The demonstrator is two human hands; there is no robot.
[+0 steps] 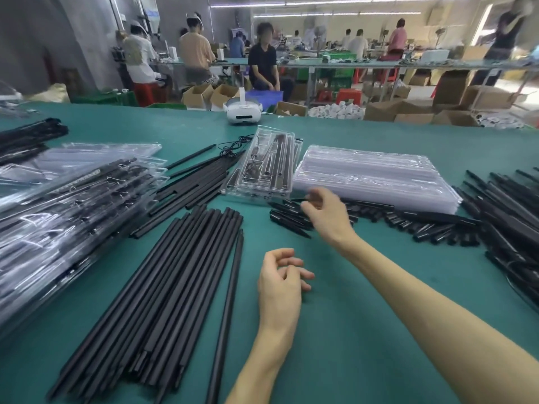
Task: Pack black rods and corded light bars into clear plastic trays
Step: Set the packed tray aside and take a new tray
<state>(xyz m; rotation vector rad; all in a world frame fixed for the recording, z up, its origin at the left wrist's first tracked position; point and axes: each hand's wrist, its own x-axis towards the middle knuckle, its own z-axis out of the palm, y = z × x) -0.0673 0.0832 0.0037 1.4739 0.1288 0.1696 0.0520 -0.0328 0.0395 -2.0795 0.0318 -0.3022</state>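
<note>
A clear plastic tray partly filled with black parts lies at the table's middle. A stack of empty clear trays lies to its right. Long black rods lie in a bundle at front left. Short black rods are scattered in front of the trays. My right hand hovers over these short rods with fingers curled; whether it pinches one is unclear. My left hand rests on the green table with loosely curled fingers and holds nothing.
Packed trays are stacked at the left. More black rods pile at the right. A white headset sits at the table's far edge. Corded bars lie left of the open tray. People work at benches behind.
</note>
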